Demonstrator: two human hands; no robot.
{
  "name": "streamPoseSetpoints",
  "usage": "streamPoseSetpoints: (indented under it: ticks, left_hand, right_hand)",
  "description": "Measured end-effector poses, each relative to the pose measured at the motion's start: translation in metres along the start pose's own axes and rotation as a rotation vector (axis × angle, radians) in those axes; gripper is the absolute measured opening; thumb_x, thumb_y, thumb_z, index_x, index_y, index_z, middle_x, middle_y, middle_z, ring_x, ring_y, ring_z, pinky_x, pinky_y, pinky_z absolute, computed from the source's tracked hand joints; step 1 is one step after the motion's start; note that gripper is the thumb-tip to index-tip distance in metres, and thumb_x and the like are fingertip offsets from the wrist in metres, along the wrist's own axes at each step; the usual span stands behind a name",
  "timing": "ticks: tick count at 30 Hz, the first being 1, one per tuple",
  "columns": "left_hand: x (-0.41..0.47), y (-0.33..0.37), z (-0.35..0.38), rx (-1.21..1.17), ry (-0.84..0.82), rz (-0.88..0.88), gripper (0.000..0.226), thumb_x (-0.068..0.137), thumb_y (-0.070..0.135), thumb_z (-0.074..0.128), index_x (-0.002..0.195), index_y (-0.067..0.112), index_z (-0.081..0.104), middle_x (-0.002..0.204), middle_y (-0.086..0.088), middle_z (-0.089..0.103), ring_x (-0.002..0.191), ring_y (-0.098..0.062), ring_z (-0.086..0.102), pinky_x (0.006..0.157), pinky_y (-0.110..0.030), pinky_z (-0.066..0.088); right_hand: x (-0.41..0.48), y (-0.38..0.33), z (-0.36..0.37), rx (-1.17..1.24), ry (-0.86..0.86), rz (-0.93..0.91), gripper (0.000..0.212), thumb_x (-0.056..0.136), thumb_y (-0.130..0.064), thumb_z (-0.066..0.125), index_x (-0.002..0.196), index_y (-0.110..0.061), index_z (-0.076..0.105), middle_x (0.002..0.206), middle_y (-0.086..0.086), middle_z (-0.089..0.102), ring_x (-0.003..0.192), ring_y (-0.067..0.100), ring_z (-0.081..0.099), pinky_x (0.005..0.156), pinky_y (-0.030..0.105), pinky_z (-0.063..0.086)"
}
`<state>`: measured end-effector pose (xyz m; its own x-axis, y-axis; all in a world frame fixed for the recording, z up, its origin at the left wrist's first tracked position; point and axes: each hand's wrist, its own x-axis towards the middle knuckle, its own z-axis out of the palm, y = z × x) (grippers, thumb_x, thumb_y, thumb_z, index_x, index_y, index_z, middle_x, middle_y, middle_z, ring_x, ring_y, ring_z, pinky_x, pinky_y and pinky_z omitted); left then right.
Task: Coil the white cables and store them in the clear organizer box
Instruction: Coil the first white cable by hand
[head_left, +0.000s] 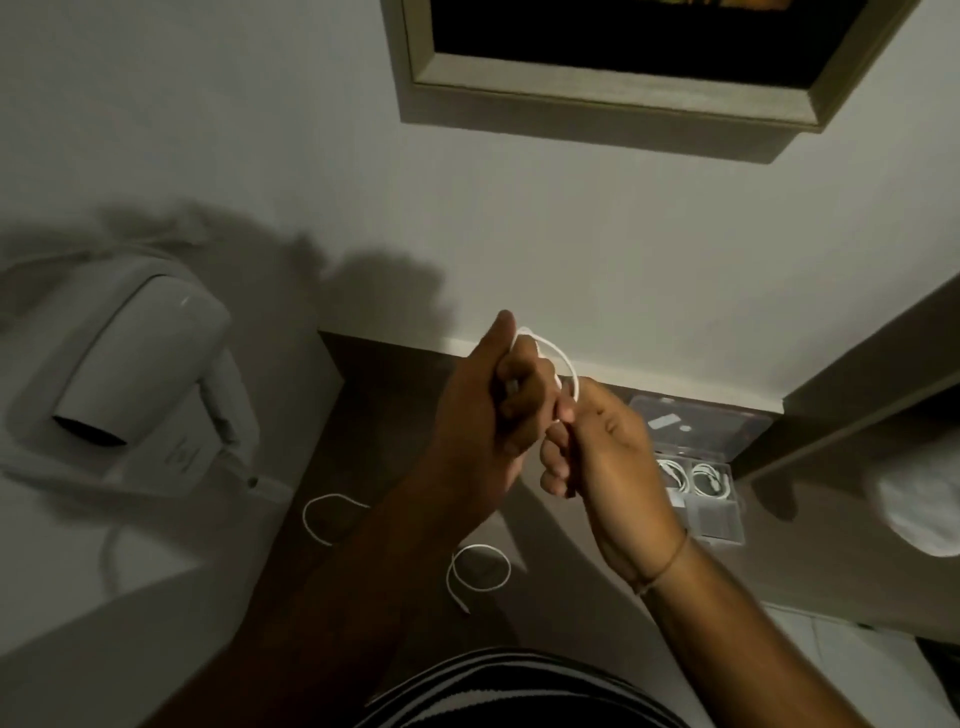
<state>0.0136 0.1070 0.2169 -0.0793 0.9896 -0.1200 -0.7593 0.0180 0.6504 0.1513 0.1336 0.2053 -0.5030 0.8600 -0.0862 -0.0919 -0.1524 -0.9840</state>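
Striped fabric (519, 686) is seen at six o'clock, nearest the lens, with both forearms rising from it. At the centre, a white cable (563, 358) is held as a small loop above the dark counter (374, 415): the left hand (483, 410) is clamped around the gathered turns, and the right hand (597, 457) is pinched on the strand just beside it. If either grip is eased, the springy loop is likely to be lost and the coil undone. Two loose cables (478, 569) are left on the counter toward six and seven o'clock. At three o'clock the clear organizer box (722, 519) is seen open, lid (696, 421) tipped back; two coiled cables (706, 475) are held in its far compartments, while the near one looks unfilled.
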Motion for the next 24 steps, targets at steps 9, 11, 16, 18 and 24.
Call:
streamPoseSetpoints:
  ticks: [9, 11, 16, 18, 24]
  left_hand:
    - [0.006, -0.010, 0.001, -0.060, 0.142, 0.167, 0.071, 0.114, 0.047, 0.027, 0.051, 0.021, 0.043, 0.038, 0.004, 0.039, 0.031, -0.012, 0.040, 0.063, -0.027, 0.056]
    - [0.012, -0.008, 0.000, 0.019, 0.209, 0.161, 0.068, 0.115, 0.047, 0.028, 0.055, 0.020, 0.044, 0.045, 0.000, 0.044, 0.039, -0.017, 0.051, 0.073, -0.031, 0.060]
    - [0.017, -0.016, -0.001, 0.159, 0.232, 0.084, 0.065, 0.113, 0.051, 0.028, 0.059, 0.024, 0.052, 0.080, -0.008, 0.075, 0.091, -0.029, 0.081, 0.069, -0.039, 0.065]
    - [0.018, -0.021, -0.005, 0.154, 0.243, 0.103, 0.061, 0.113, 0.050, 0.032, 0.063, 0.025, 0.056, 0.090, -0.012, 0.080, 0.102, -0.034, 0.080, 0.072, -0.038, 0.066]
    - [0.011, -0.029, -0.011, 0.006, 0.140, 0.029, 0.055, 0.113, 0.049, 0.037, 0.070, 0.020, 0.055, 0.092, -0.017, 0.080, 0.106, -0.037, 0.079, 0.084, -0.034, 0.064]
  right_hand:
    - [-0.015, 0.015, 0.008, -0.113, 0.148, 0.002, 0.025, 0.107, -0.006, 0.059, 0.116, -0.013, 0.081, 0.101, 0.017, 0.079, 0.085, 0.036, 0.073, 0.068, 0.033, 0.067]
    - [-0.016, 0.012, 0.008, -0.093, 0.128, 0.024, 0.028, 0.104, -0.002, 0.063, 0.116, -0.019, 0.082, 0.096, 0.005, 0.084, 0.073, 0.022, 0.075, 0.060, 0.025, 0.064]
    - [-0.017, 0.006, 0.011, -0.218, 0.207, -0.104, 0.027, 0.096, -0.002, 0.074, 0.114, -0.021, 0.082, 0.089, 0.013, 0.083, 0.078, 0.038, 0.076, 0.073, 0.043, 0.068]
    - [-0.018, 0.007, 0.008, -0.317, 0.182, -0.163, 0.032, 0.096, 0.001, 0.075, 0.117, -0.021, 0.081, 0.092, 0.012, 0.084, 0.082, 0.036, 0.078, 0.080, 0.046, 0.067]
    - [-0.019, 0.014, -0.007, -0.724, 0.191, -0.500, 0.017, 0.090, -0.012, 0.083, 0.106, -0.016, 0.085, 0.095, -0.006, 0.084, 0.083, 0.006, 0.077, 0.071, 0.034, 0.063]
